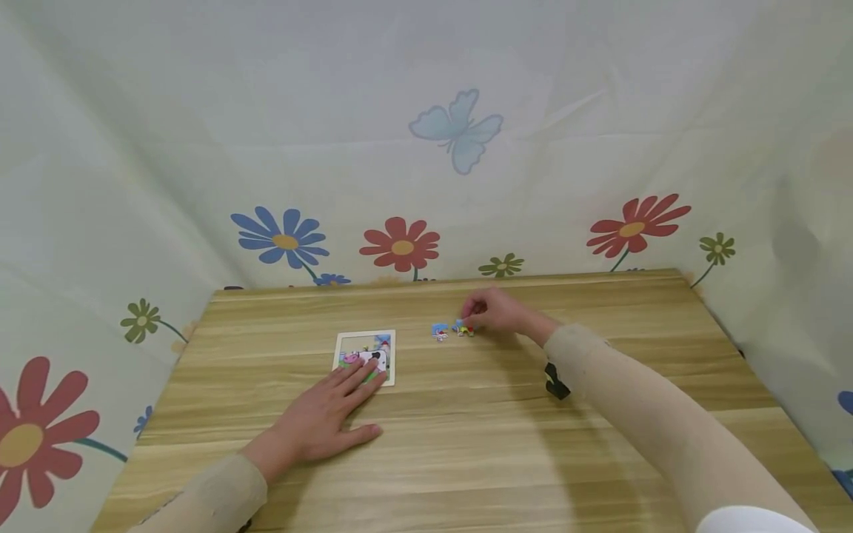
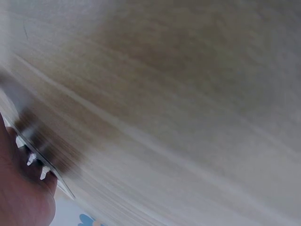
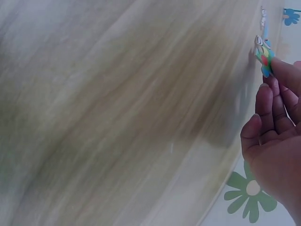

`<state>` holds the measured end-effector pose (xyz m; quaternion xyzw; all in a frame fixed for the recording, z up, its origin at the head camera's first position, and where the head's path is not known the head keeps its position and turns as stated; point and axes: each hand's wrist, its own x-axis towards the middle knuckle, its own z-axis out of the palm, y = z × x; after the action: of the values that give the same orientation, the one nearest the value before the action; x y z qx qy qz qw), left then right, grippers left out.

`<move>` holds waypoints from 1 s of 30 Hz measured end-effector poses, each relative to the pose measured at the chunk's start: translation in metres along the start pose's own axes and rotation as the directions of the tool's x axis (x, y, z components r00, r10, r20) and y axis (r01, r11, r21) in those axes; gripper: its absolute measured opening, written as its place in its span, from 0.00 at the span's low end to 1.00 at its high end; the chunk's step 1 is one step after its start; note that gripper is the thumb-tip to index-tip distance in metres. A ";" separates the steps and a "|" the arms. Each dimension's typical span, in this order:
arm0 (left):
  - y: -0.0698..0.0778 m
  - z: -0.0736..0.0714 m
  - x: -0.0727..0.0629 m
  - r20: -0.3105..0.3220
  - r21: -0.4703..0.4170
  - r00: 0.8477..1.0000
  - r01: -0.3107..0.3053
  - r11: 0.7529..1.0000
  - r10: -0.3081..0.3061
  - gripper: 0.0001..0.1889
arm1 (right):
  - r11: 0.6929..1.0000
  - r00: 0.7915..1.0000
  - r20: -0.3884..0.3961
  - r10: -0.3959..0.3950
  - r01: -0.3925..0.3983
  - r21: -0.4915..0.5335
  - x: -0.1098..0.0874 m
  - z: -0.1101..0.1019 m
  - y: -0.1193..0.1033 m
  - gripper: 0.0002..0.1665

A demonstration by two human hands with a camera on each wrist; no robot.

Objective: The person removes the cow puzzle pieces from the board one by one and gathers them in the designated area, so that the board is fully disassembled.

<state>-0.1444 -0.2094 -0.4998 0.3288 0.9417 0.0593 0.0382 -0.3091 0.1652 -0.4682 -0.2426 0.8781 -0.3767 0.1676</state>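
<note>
My left hand (image 1: pixel 326 414) lies with straight fingers on the lower part of a small framed jigsaw puzzle (image 1: pixel 391 355). A cow picture shows beside the fingertips, and part of the upper board is bare grey. Over on the right, my right hand (image 1: pixel 496 311) pinches a colourful jigsaw piece (image 1: pixel 463 328) between thumb and fingers. The right wrist view shows that piece (image 3: pixel 264 54) at the thumb tip, the other fingers curled below it. Just left of it another blue and white puzzle piece (image 1: pixel 440 331) lies on the table.
The wood-grain table (image 1: pixel 433 474) ends at a pale curtain (image 1: pixel 333 111) printed with flowers and a butterfly. A black patch (image 1: pixel 556 381) shows beneath my right sleeve, at the wrist.
</note>
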 end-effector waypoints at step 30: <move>-0.002 0.001 0.000 0.003 0.012 1.000 -0.001 1.000 0.001 0.47 | 0.975 0.991 -0.013 -0.132 0.127 -0.184 0.000 0.008 0.007 0.03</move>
<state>-0.1455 -0.2105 -0.5015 0.3294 0.9419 0.0533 0.0375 -0.3070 0.1649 -0.4791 -0.3089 0.8933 -0.3078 0.1089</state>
